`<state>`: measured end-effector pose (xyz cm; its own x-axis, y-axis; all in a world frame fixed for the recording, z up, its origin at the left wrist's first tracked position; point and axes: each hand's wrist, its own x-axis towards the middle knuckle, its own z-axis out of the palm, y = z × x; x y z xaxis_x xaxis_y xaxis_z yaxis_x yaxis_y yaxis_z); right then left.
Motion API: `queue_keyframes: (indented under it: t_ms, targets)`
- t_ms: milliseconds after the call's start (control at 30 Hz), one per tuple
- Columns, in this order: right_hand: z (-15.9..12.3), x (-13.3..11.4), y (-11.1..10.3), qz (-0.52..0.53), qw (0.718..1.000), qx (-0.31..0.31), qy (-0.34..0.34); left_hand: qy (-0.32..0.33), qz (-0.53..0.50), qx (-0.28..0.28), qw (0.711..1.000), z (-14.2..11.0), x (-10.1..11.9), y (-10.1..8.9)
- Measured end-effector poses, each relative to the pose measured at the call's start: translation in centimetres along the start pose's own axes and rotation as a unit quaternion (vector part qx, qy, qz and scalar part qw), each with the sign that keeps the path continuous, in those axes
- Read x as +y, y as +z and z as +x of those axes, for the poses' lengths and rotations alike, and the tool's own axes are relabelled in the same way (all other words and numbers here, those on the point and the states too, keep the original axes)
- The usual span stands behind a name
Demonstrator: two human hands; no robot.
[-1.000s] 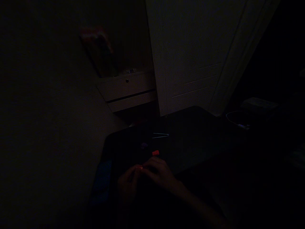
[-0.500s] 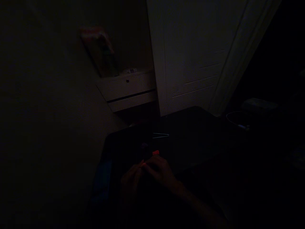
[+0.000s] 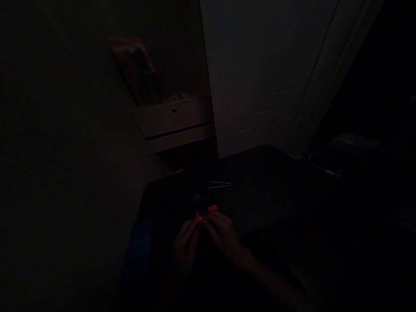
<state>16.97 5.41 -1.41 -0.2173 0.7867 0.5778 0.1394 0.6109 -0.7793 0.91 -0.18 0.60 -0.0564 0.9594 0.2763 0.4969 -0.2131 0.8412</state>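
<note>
The scene is very dark. My left hand (image 3: 186, 243) and my right hand (image 3: 224, 234) meet over the near part of a dark table (image 3: 260, 182). Between their fingertips is a small glowing orange-red piece (image 3: 199, 220), pinched from both sides; its kind cannot be made out. Just beyond my right fingers lies another small bright orange-red piece (image 3: 212, 208), apart from the held one. A small dim purplish thing (image 3: 196, 198) rests a little farther off. Past it lie tweezers (image 3: 220, 185), thin and V-shaped, with their joined end to the right.
A bluish flat panel (image 3: 139, 245) is at the table's left side. Behind stand a drawer unit (image 3: 175, 121) with a picture-like panel (image 3: 138, 71) on top, and a pale door (image 3: 260, 78). To the right are a white cable (image 3: 320, 167) and a box-like thing (image 3: 354, 143).
My left hand has moved slightly right and up, and its fingers point more upward. The held piece has shifted a little right and shows more. The picture is dimmer; the tweezers stay put.
</note>
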Motion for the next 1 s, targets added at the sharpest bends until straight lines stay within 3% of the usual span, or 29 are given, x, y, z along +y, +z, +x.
queue_keyframes:
  t_ms: [500,733,1000]
  targets:
    - [0.0,-0.6,0.2,0.023,0.999,0.034,-0.003,0.008,-0.014,-0.007,1.000,0.0,-0.7,-0.1]
    - [0.2,-0.7,-0.1,0.029,0.999,0.034,0.003,-0.010,-0.035,-0.020,0.999,0.0,0.3,-0.5]
    - [0.2,-1.0,-0.3,0.016,0.998,-0.019,-0.050,-0.028,-0.021,0.052,0.998,0.0,1.2,-0.9]
